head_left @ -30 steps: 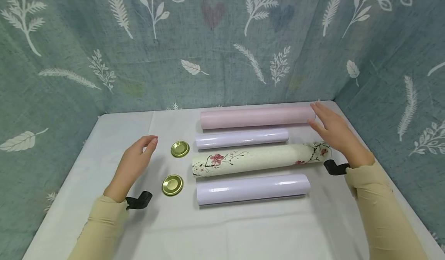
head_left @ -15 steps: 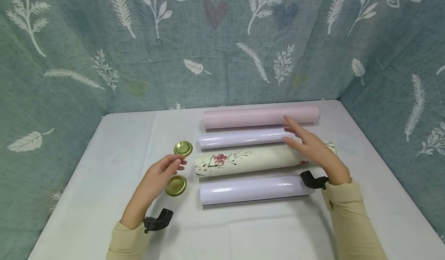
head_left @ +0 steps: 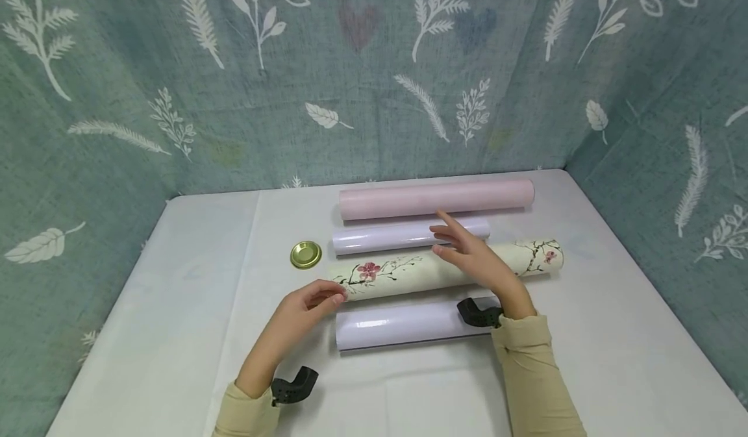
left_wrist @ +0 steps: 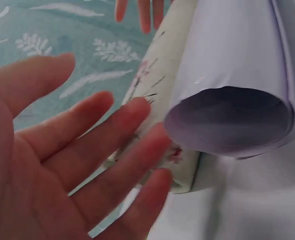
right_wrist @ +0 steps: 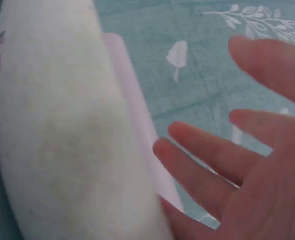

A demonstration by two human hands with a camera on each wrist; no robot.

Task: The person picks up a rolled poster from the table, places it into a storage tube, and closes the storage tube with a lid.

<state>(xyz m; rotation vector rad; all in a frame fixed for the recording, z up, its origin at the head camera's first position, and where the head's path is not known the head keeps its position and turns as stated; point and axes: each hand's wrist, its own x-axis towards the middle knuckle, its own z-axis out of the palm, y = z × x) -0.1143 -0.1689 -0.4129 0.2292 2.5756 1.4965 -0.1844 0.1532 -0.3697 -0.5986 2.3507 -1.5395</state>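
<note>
Holds left hand (head_left: 296, 319), with spread fingers, by left end of floral roll (head_left: 403, 276) — lying between 2 white rolls (head_left: 400, 326) on bench (head_left: 175, 359) — and right hand (head_left: 480, 260), with spread fingers, over roll's middle.

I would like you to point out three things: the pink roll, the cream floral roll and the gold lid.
Pink roll (head_left: 437, 199), head view: middle of its long side.
Cream floral roll (head_left: 417, 277), head view: plain part of its side.
Gold lid (head_left: 306, 254), head view: centre of its upward face.
</note>
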